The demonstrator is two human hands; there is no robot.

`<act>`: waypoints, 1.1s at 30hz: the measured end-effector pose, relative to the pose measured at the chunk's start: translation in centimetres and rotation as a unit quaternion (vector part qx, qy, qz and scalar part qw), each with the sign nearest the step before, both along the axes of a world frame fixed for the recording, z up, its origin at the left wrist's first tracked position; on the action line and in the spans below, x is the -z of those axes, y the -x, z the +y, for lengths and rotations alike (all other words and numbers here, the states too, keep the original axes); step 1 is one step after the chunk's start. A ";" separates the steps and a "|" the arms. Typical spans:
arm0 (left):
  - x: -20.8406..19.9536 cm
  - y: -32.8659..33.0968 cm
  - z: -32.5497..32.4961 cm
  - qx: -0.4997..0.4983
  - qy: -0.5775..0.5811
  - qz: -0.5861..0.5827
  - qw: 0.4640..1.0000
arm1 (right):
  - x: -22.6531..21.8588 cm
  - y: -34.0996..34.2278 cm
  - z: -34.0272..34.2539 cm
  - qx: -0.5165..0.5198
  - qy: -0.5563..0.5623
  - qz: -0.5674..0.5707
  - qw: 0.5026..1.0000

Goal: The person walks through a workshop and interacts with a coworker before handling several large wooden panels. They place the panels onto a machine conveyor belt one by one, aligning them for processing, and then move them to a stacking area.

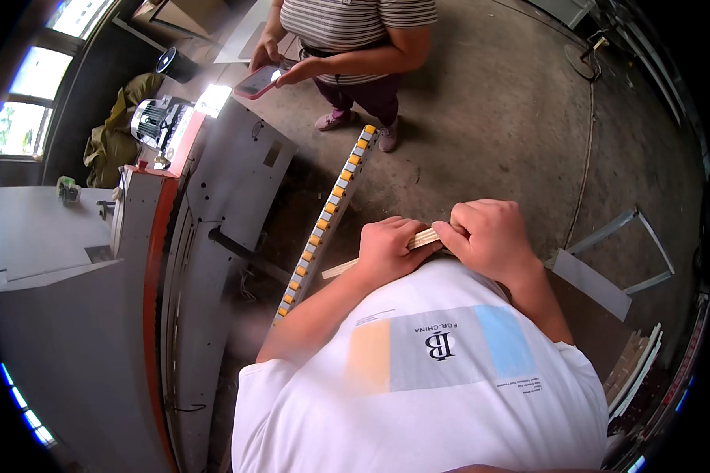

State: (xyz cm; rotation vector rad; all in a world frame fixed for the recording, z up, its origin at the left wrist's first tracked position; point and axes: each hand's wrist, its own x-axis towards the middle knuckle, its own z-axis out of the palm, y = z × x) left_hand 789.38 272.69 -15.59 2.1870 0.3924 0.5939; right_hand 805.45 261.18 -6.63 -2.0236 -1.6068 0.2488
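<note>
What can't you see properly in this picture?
In the head view:
Wooden strip: its middle is covered by the left hand; its right end is hidden by the right hand.
Yellow-rollered rail: near end hidden behind the left forearm.
Phone: screen too small and glary.
Other person: head cut off by the top edge.

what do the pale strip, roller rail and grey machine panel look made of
Pale strip: likely raw wood or plywood, matte, from its straw colour and lengthwise lines.
Roller rail: yellow rollers look like smooth plastic, from their bright, even colour; the grey parts between could be metal or plastic.
Grey machine panel: probably painted sheet metal, from its flat, even surface and small holes.
</note>
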 end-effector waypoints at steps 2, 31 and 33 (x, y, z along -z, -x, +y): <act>0.2 0.0 -0.1 0.014 -0.004 0.007 1.000 | 0.0 0.0 -0.5 -0.004 0.021 -0.031 0.999; -0.1 0.5 -0.6 0.085 0.032 -0.046 0.995 | 0.8 1.2 -3.3 0.061 -0.008 0.407 0.911; -0.1 0.6 -0.6 0.091 0.036 -0.051 0.994 | 0.5 1.3 -3.5 0.061 -0.011 0.422 0.905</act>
